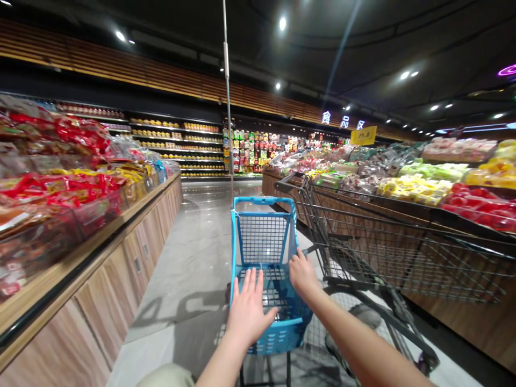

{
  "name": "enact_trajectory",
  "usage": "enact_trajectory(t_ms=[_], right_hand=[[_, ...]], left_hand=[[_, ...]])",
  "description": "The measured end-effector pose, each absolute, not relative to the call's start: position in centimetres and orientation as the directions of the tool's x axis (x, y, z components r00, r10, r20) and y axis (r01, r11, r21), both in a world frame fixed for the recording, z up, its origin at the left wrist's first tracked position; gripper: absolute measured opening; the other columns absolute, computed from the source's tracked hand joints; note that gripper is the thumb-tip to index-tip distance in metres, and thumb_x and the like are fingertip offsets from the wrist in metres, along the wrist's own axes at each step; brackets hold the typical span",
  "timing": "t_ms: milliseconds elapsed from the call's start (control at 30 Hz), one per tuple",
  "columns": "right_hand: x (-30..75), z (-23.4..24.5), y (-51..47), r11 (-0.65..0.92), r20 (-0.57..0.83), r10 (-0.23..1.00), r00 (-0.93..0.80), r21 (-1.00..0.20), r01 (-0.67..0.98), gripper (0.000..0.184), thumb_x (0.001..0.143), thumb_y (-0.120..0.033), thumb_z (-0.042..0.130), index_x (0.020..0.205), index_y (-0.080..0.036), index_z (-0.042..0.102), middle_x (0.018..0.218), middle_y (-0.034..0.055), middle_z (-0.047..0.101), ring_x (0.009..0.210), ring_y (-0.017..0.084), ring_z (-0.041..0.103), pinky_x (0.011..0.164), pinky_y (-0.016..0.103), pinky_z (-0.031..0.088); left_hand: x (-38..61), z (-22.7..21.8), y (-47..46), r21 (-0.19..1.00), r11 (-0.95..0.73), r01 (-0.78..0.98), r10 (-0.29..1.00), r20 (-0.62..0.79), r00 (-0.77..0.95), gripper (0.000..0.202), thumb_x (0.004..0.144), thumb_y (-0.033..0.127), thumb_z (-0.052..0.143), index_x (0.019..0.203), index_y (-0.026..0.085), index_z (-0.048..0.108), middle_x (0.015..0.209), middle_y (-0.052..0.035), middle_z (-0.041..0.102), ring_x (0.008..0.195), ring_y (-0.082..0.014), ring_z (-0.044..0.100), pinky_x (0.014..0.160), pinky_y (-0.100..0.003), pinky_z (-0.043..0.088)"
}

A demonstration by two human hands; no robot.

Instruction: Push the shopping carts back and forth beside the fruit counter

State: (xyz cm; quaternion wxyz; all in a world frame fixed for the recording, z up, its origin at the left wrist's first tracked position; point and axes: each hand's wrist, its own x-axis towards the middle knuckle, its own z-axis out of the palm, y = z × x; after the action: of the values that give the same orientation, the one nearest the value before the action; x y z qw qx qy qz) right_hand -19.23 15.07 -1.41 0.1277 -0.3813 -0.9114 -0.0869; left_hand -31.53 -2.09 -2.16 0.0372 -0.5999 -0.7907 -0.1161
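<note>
A small blue plastic shopping cart (264, 200) stands in front of me in the aisle, its grid-like back panel and bottom visible from above. My left hand (249, 309) hovers over the near part of the cart, palm down with fingers spread, holding nothing; whether it touches the cart I cannot tell. At the cart's right side, my right hand (303, 273) has its fingers curled over the blue edge. Just beyond that hand, to the right, is a dark metal wire shopping cart (363, 226).
On the left runs a wood-panelled display counter (133, 258) heaped with red and yellow bagged goods. Colourful packed goods (415, 188) fill another counter on the right, behind the wire cart. Stocked wall shelves (157, 137) stand across the far end of the grey floor (197, 226).
</note>
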Motion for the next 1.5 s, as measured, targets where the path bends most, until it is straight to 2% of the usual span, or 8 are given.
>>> enact_trajectory(t_ms=[200, 333, 600, 767, 900, 1100, 1333, 1500], right_hand=[[-17.7, -0.9, 12.8, 0.68, 0.3, 0.691, -0.658, 0.037, 0.732, 0.039, 0.093, -0.013, 0.033, 0.1, -0.015, 0.071, 0.115, 0.0161, 0.065, 0.14, 0.035, 0.031, 0.11, 0.053, 0.024], [-17.6, -1.0, 11.1, 0.694, 0.298, 0.685, -0.664, 0.01, 0.72, 0.04, 0.092, -0.012, 0.032, 0.101, -0.014, 0.071, 0.113, 0.0174, 0.066, 0.141, 0.033, 0.03, 0.113, 0.054, 0.019], [-18.8, -2.2, 10.6, 0.826, 0.249, 0.55, -0.797, -0.016, 0.564, 0.032, 0.092, -0.016, 0.039, 0.094, -0.017, 0.072, 0.099, 0.0109, 0.071, 0.134, 0.025, 0.044, 0.118, 0.045, 0.012], [-19.1, -1.6, 12.5, 0.923, 0.301, 0.385, -0.873, -0.109, 0.369, 0.024, 0.091, -0.025, 0.046, 0.097, -0.02, 0.069, 0.111, 0.0083, 0.069, 0.138, 0.025, 0.04, 0.117, 0.048, 0.018], [-19.7, -0.9, 15.4, 0.96, 0.331, 0.277, -0.902, -0.128, 0.248, 0.024, 0.09, -0.035, 0.052, 0.103, -0.023, 0.068, 0.127, 0.0068, 0.063, 0.139, 0.026, 0.038, 0.116, 0.052, 0.021], [-23.2, -0.1, 22.3, 0.926, 0.296, 0.376, -0.878, -0.096, 0.364, 0.023, 0.091, -0.034, 0.051, 0.096, -0.022, 0.071, 0.123, 0.0088, 0.065, 0.138, 0.03, 0.038, 0.113, 0.062, 0.02], [-27.2, -0.9, 25.0, 0.92, 0.369, 0.377, -0.85, -0.042, 0.39, 0.026, 0.094, -0.024, 0.046, 0.09, -0.015, 0.07, 0.099, 0.0092, 0.07, 0.109, 0.018, 0.06, 0.117, 0.039, 0.024], [-27.8, -1.3, 24.6, 0.92, 0.401, 0.371, -0.838, -0.035, 0.391, 0.026, 0.093, -0.024, 0.047, 0.086, -0.013, 0.07, 0.094, 0.0112, 0.07, 0.109, 0.021, 0.059, 0.115, 0.04, 0.028]], left_hand=[[-30.7, -2.0, -3.5, 0.107, 0.223, 0.969, 0.951, 0.193, -0.24, 0.096, 0.077, 0.056, 0.054, 0.155, 0.015, 0.017, 0.161, -0.0125, 0.009, 0.149, -0.0311, 0.006, 0.119, -0.059, 0.005], [-32.1, -2.5, -4.6, 0.075, 0.169, 0.983, 0.949, 0.257, -0.183, 0.097, 0.077, 0.057, 0.056, 0.155, 0.018, 0.014, 0.162, -0.0109, 0.01, 0.149, -0.0311, 0.009, 0.119, -0.059, 0.012], [-35.8, -3.6, -4.3, 0.015, 0.121, 0.993, 0.908, 0.403, -0.117, 0.087, 0.089, 0.068, 0.037, 0.156, 0.019, 0.011, 0.161, -0.0129, 0.017, 0.148, -0.0307, 0.015, 0.116, -0.058, 0.02], [-39.1, -2.8, -2.6, 0.004, 0.125, 0.992, 0.927, 0.357, -0.118, 0.084, 0.09, 0.07, 0.031, 0.154, 0.018, 0.017, 0.161, -0.0143, 0.015, 0.149, -0.0298, 0.012, 0.117, -0.058, 0.016], [-41.4, -1.4, -1.6, 0.002, 0.074, 0.997, 0.98, 0.186, -0.073, 0.089, 0.086, 0.073, 0.038, 0.154, 0.02, 0.017, 0.161, -0.0129, 0.011, 0.149, -0.0284, 0.008, 0.118, -0.057, 0.01], [-41.8, -0.9, 0.1, 0.036, 0.094, 0.995, 0.989, 0.107, -0.098, 0.09, 0.084, 0.067, 0.047, 0.154, 0.021, 0.016, 0.161, -0.0116, 0.008, 0.15, -0.0271, 0.006, 0.118, -0.057, 0.008], [-42.1, -1.7, 1.6, 0.043, 0.15, 0.988, 0.978, 0.137, -0.155, 0.086, 0.084, 0.06, 0.049, 0.154, 0.019, 0.019, 0.161, -0.0129, 0.012, 0.149, -0.0275, 0.009, 0.118, -0.058, 0.009], [-41.2, -1.4, 0.8, 0.048, 0.207, 0.977, 0.968, 0.133, -0.212, 0.084, 0.085, 0.055, 0.047, 0.155, 0.017, 0.018, 0.161, -0.0124, 0.012, 0.149, -0.0282, 0.009, 0.118, -0.058, 0.008]])
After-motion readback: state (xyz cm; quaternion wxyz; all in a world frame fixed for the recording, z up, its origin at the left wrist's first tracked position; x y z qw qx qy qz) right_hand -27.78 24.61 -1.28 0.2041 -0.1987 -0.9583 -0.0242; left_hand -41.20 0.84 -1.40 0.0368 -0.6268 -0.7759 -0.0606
